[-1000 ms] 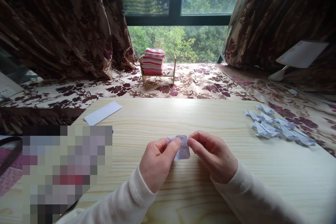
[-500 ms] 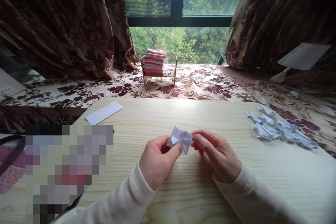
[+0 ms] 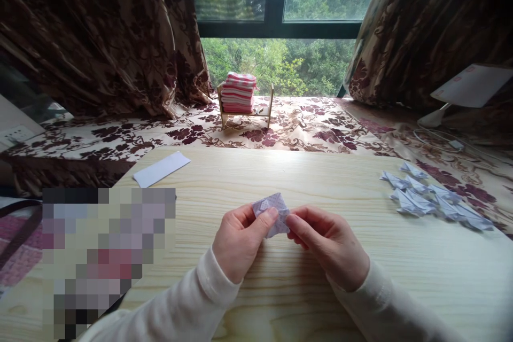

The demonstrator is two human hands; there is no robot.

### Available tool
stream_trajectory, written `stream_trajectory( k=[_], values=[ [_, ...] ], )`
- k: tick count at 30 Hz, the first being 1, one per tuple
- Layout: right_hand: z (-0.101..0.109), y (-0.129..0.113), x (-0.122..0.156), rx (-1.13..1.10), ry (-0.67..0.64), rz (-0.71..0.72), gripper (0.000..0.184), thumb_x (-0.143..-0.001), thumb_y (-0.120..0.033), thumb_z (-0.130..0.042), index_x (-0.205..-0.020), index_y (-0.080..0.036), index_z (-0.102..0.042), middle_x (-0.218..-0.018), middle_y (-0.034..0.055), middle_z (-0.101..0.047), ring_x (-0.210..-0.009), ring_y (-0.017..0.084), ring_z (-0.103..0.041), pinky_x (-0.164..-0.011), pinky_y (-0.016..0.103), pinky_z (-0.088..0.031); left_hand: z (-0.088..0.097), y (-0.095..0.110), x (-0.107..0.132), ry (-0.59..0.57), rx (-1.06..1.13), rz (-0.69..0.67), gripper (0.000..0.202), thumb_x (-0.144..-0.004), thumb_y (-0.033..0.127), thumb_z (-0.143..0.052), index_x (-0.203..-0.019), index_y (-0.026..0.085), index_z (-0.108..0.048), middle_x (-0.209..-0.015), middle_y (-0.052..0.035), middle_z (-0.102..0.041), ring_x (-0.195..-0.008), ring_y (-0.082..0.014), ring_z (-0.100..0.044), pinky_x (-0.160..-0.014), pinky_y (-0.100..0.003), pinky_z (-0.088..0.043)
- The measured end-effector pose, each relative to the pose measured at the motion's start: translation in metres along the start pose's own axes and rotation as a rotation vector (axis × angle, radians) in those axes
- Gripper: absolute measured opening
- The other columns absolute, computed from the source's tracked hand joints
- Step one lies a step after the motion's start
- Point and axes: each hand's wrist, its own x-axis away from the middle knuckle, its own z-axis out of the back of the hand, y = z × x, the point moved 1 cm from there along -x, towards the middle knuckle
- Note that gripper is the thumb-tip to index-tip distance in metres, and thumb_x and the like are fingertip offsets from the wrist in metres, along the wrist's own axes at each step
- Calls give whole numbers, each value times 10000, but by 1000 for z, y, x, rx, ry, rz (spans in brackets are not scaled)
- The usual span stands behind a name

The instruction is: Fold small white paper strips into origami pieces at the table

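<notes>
A small square of folded paper (image 3: 281,207), pale with a faint printed pattern, is held above the middle of the table. My left hand (image 3: 244,240) pinches it from the left, thumb on top near a small raised flap and fingers underneath. My right hand (image 3: 331,243) has thumb and forefinger closed on the paper's right corner, the other fingers curled below. The undersides of the paper and the fingertips beneath it are hidden.
Several folded paper pieces (image 3: 436,199) lie grouped at the table's right. A white paper strip (image 3: 162,169) rests at the back left, above a blurred-out area. Beyond the wooden table (image 3: 224,168) stand a small rack with stacked striped cloths (image 3: 238,93) and a lamp (image 3: 468,85).
The paper has become flatter and more square, its right side pressed down. My right hand has shifted slightly left, and my left thumb lies further over the paper. The view has shifted a little.
</notes>
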Motion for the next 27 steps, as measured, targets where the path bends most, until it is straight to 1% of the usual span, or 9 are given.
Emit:
stream_trajectory(
  k=[2,4,6,8,11,16,19,23,27],
  values=[
    [0,-2,2,57,8,40,248,-827,-387,-588,-739,-164,-652,-602,9,-626,-521,105,-547,-457,206,-440,1,-1,-1,21,19,17,169,-726,279,-672,-773,132,-739,-697,-16,-717,-681,-145,-618,-683,-233,-477],
    [1,-6,3,155,50,146,165,-828,-323,-591,-877,-174,-641,-709,30,-663,-616,131,-600,-516,226,-482,1,-1,-1,52,29,34,172,-714,281,-689,-774,130,-743,-717,-28,-728,-704,-161,-633,-713,-251,-483],
    [2,-9,4,271,81,291,231,-807,-245,-610,-1031,-193,-583,-815,44,-669,-703,150,-617,-561,247,-505,1,-1,-2,74,38,45,194,-708,299,-700,-779,125,-747,-724,-45,-734,-741,-185,-646,-747,-271,-484],
    [3,-12,5,367,62,418,343,-779,-185,-628,-1105,-212,-528,-877,48,-656,-749,156,-611,-568,253,-507,1,-1,-2,78,44,53,216,-703,312,-706,-787,117,-750,-730,-62,-737,-775,-205,-651,-768,-286,-482],
    [2,-13,4,434,15,508,358,-769,-138,-618,-1102,-216,-513,-885,45,-635,-737,149,-588,-536,248,-492,1,0,-1,87,51,59,217,-695,315,-712,-774,117,-753,-745,-67,-739,-754,-204,-647,-750,-289,-480],
    [1,-11,1,402,12,486,254,-789,-92,-563,-1013,-210,-541,-833,31,-613,-698,135,-566,-507,235,-476,0,0,0,83,30,58,224,-673,313,-722,-756,108,-756,-705,-66,-724,-689,-182,-615,-695,-281,-462],
    [3,-10,1,404,17,492,238,-786,-68,-552,-979,-208,-554,-818,25,-594,-686,130,-553,-506,233,-466,0,0,-1,82,39,73,208,-658,307,-729,-728,112,-752,-668,-49,-706,-626,-149,-579,-651,-264,-451],
    [6,-12,1,539,27,568,252,-789,-49,-543,-988,-200,-566,-869,47,-582,-720,144,-560,-566,262,-488,-1,2,0,84,27,72,176,-662,290,-727,-622,119,-725,-572,-16,-655,-568,-120,-537,-646,-253,-448],
    [8,-16,2,677,61,661,237,-806,-65,-528,-994,-198,-583,-880,67,-591,-777,174,-586,-642,301,-512,-2,4,1,67,19,80,173,-669,292,-711,-658,121,-736,-606,-19,-664,-596,-129,-544,-658,-255,-438]
  ],
)
